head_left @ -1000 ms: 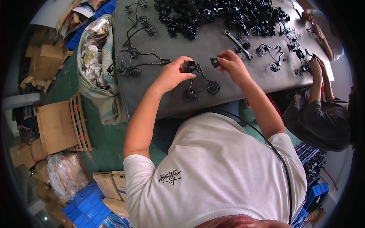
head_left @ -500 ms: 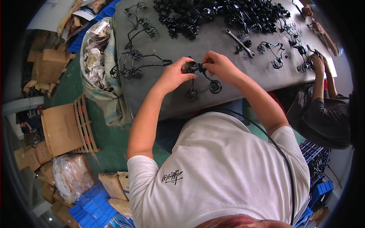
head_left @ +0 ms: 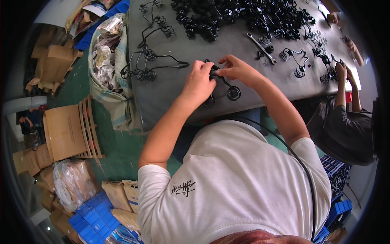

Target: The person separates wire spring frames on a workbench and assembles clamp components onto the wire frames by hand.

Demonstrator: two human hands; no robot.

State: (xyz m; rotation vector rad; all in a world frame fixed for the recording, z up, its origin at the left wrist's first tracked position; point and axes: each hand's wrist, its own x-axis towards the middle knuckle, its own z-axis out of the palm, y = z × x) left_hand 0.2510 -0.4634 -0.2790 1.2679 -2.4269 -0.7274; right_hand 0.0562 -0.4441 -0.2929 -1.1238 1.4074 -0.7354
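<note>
Over the table's front part, my left hand (head_left: pixel 199 80) grips a black bent-wire part with coiled ends (head_left: pixel 234 93), its fingers curled round a dark fitting at the top. My right hand (head_left: pixel 240 71) is closed in a pinch against the right side of that fitting. The wire reaches down toward the table edge, with one coil to the right and another partly behind my left hand. To the left lie more black wire parts (head_left: pixel 162 66), and a wrench (head_left: pixel 262 48) rests to the right beside small dark pieces (head_left: pixel 260 53).
A large heap of black parts (head_left: pixel 243 18) covers the table's far side. At the left edge stands a woven sack (head_left: pixel 124 61) of crumpled paper. A co-worker (head_left: pixel 345 130) handles similar parts at the right. Cartons (head_left: pixel 65 132) and blue crates (head_left: pixel 93 217) sit on the floor at left.
My left hand has turned over the fitting, its back now facing up and hiding more of it. My right hand stays close to the fitting. The view has shifted slightly.
</note>
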